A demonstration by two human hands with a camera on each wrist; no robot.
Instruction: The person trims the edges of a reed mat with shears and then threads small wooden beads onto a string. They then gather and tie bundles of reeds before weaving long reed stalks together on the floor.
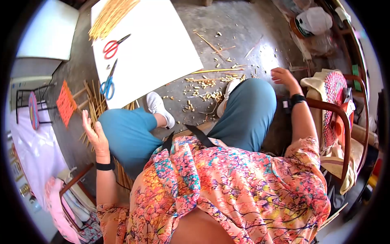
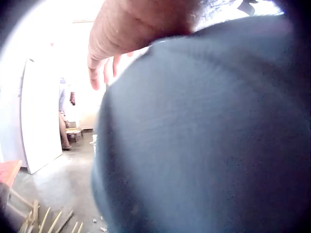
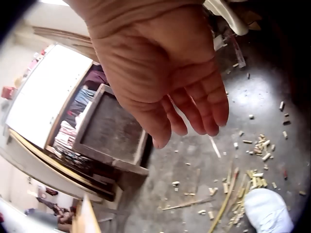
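My left hand (image 1: 96, 136) is raised beside the left knee, palm turned inward, fingers extended and holding nothing; in the left wrist view the hand (image 2: 141, 24) shows over the blue-grey trouser leg (image 2: 204, 131). To the right of the other knee, my right hand (image 1: 285, 78) hangs in the air with relaxed fingers. The right wrist view shows that palm (image 3: 160, 63) bare. On the white board (image 1: 146, 53) lie red-handled scissors (image 1: 110, 49), blue-handled scissors (image 1: 107, 86) and a bundle of straw-coloured stalks (image 1: 111, 18).
Cut stalk pieces (image 1: 213, 96) litter the floor between and beyond the white shoes (image 1: 159, 109). Long sticks (image 1: 94, 106) and an orange stool (image 1: 66, 103) stand at the left. A wooden-armed chair (image 1: 345, 122) is at the right. A drawer (image 3: 114, 131) juts from a cabinet.
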